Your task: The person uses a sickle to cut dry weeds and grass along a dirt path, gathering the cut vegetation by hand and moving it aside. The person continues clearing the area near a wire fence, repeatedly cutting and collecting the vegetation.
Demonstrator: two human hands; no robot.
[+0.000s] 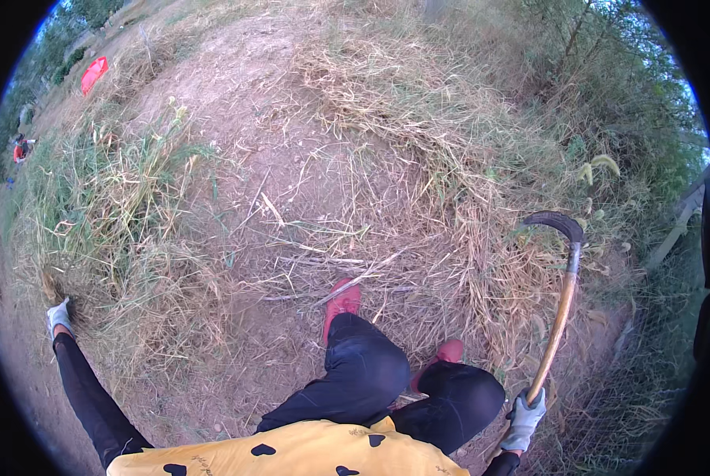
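My right hand (524, 416), in a light work glove with dark parts, grips the wooden handle of a sickle (557, 327) at the lower right. The sickle stands up from the hand, its dark curved blade hooking left above the dry grass. My left hand (60, 316), also gloved, is stretched far out to the left beside a tuft of brownish dry plant matter (50, 287); whether the fingers hold it is not clear. A heap of green and dry cut grass (129, 196) lies above and right of that hand.
Dry grass (402, 119) runs along the right, with bushes (617, 89) and wire netting (628, 387) beyond. Thin stalks (361, 273) lie by my red shoes (343, 300). A red umbrella-like object (94, 75) and a person in red (20, 149) are far off left.
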